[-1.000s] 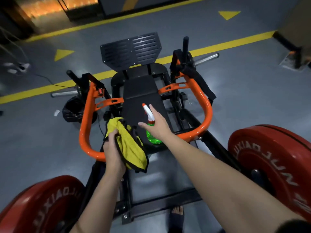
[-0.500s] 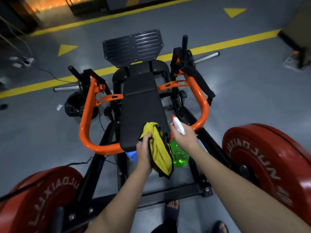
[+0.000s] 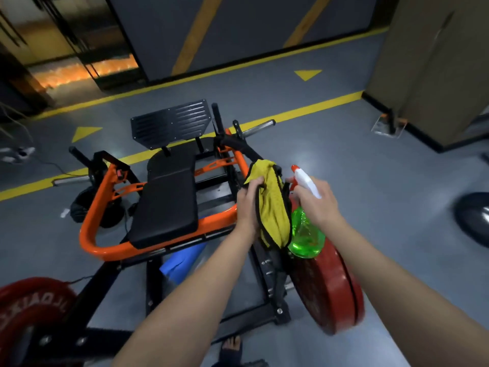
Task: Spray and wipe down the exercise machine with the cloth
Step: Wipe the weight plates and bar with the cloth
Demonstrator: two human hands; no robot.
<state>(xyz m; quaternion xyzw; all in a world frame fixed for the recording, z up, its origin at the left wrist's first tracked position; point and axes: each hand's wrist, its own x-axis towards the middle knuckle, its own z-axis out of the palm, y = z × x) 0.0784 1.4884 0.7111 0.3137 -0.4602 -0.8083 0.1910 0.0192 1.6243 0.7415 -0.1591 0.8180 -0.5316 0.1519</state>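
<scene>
Well, over the right-hand side of the exercise machine (image 3: 164, 263) the yellow cloth (image 3: 274, 207) hangs bunched from the person's left hand (image 3: 250, 205). The fingers are curled into its upper fold, and the dark-edged lower part droops past the wrist. Just beside it, with their edges meeting in this view, is the spray bottle (image 3: 308, 235). The right hand (image 3: 318, 203) is wrapped round its neck. The white trigger head with its orange nozzle sticks up and away from the person, and the clear green body hangs below the fist. Both bare forearms reach forward side by side, with the hands at about the same height. The machine sits low on the floor (image 3: 370, 197). An orange tube frame (image 3: 88, 234) curves round a black padded bench (image 3: 166, 207), which looks smooth and faintly glossy. A black slatted foot plate (image 3: 172, 123) stands tilted at the far end, and a chrome sleeve (image 3: 258, 127) pokes out to the side. Under the bottle, a red weight plate (image 3: 333, 292) stands on edge against the black base. A second red plate (image 3: 31, 308), bearing raised lettering, sits at the near left. Something blue (image 3: 182, 263) lies beneath the bench, and I cannot tell what it is. The grey floor carries a yellow line (image 3: 304, 111) and yellow triangles. A foot in a dark sandal (image 3: 231, 349) shows at the bottom edge.
</scene>
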